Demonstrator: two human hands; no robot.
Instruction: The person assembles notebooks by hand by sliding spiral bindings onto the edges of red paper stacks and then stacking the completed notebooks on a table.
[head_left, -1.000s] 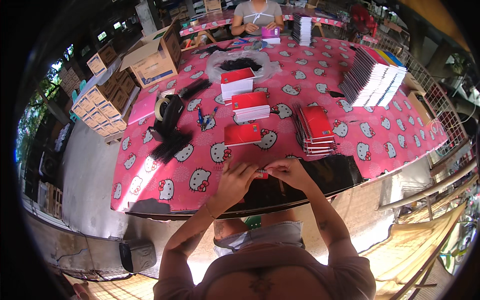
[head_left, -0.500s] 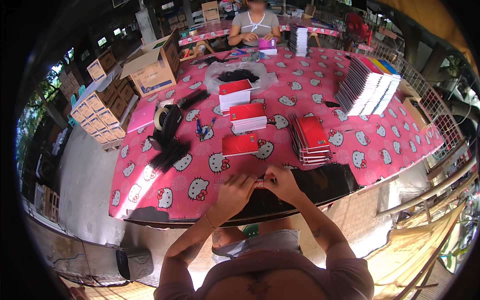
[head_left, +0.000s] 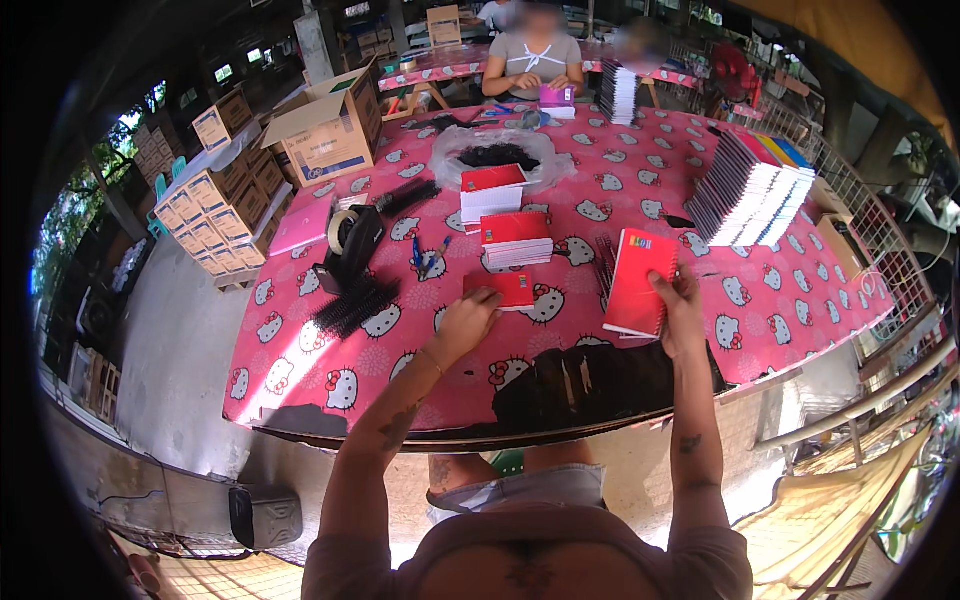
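In my right hand [head_left: 678, 305] is a red spiral notebook [head_left: 636, 282], tilted with its coil on the right, thumb on the cover. It covers most of a stack of red notebooks [head_left: 604, 262]; whether it touches the stack is unclear. My left hand [head_left: 472, 320] has its fingers curled over the left end of a red-covered pad [head_left: 515, 290] lying on the table; the thumb is hidden. Behind that pad sit a pile of red-topped pads [head_left: 516, 240] and another red-topped pile [head_left: 492, 190] with white page edges.
The pink patterned table [head_left: 420, 375] has a torn black patch [head_left: 570, 385] at its near edge. Black coils [head_left: 358, 308], a tape dispenser [head_left: 352, 240] and pens [head_left: 430, 258] lie left. Tall notebook stacks [head_left: 750, 190] stand right. Across the table, a person [head_left: 535, 70] handles a purple notebook [head_left: 557, 97].
My hands were together at the near edge on a small, mostly hidden red item. They have parted: the right moved right and holds up a red notebook, the left reached forward to the pad.
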